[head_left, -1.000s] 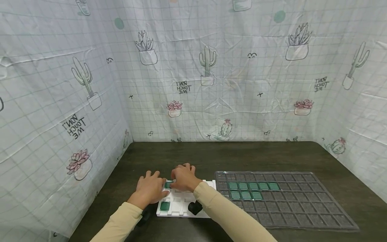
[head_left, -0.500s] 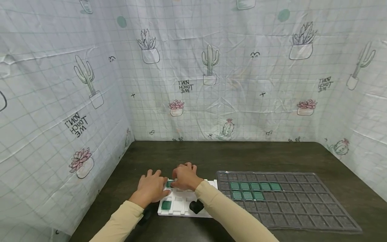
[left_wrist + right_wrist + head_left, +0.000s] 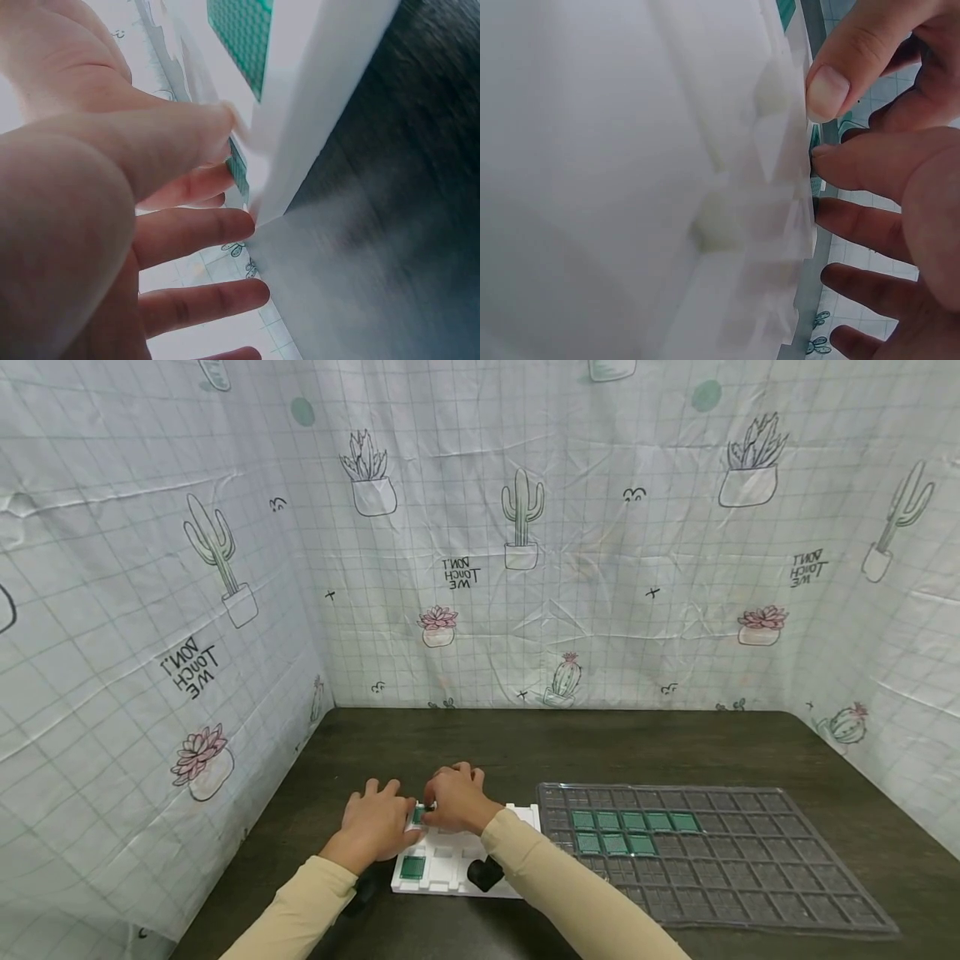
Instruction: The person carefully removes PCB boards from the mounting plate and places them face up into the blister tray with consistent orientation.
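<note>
A white slotted tray (image 3: 442,852) lies on the dark table in front of me. My left hand (image 3: 375,821) is at its left edge, thumb resting by the rim and the other fingers straight and spread. At the tray's far left pocket sits a small green square chip (image 3: 418,816); my right hand (image 3: 456,802) reaches over it, thumb and forefinger pinching its edge in the right wrist view, other fingers loosely bent. A second green chip (image 3: 412,867) with a dotted surface lies in the near left pocket. The right hand hides part of the tray's far row.
To the right lies a clear plastic tray (image 3: 750,860) with many compartments; several green chips (image 3: 632,821) fill parts of its upper two rows. Black wrist mounts (image 3: 485,873) show under the sleeves. A printed cloth (image 3: 525,610) encloses the table's back and sides.
The head view has shifted slightly. My right fingers have moved a little at the far left chip, and a small dark patch shows beside their tips. My left hand stays in place.
</note>
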{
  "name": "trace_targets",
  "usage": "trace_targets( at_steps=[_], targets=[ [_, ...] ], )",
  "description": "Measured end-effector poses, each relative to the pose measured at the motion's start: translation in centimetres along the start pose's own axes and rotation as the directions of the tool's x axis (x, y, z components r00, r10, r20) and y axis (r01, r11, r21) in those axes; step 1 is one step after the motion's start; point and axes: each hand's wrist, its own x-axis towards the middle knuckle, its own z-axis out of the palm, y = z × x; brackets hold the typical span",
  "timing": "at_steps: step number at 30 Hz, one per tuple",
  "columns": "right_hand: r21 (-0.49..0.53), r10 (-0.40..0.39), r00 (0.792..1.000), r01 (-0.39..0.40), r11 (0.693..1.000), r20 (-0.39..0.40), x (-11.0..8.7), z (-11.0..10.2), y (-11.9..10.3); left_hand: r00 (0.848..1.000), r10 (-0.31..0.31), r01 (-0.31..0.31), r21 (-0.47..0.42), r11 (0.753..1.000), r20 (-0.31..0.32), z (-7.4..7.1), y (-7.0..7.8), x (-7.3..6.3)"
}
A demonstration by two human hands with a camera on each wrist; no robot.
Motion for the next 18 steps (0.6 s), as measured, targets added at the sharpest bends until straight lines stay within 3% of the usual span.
trace_targets(
  at_steps=[18],
  targets=[
    [0.027, 0.001, 1.0, -0.001, 1.0, -0.018, -0.26, 0.05, -0.32, 1.0, 0.001, -0.001, -0.001, 1.0, -0.017, 0.3, -0.07, 0.02]
  ],
)
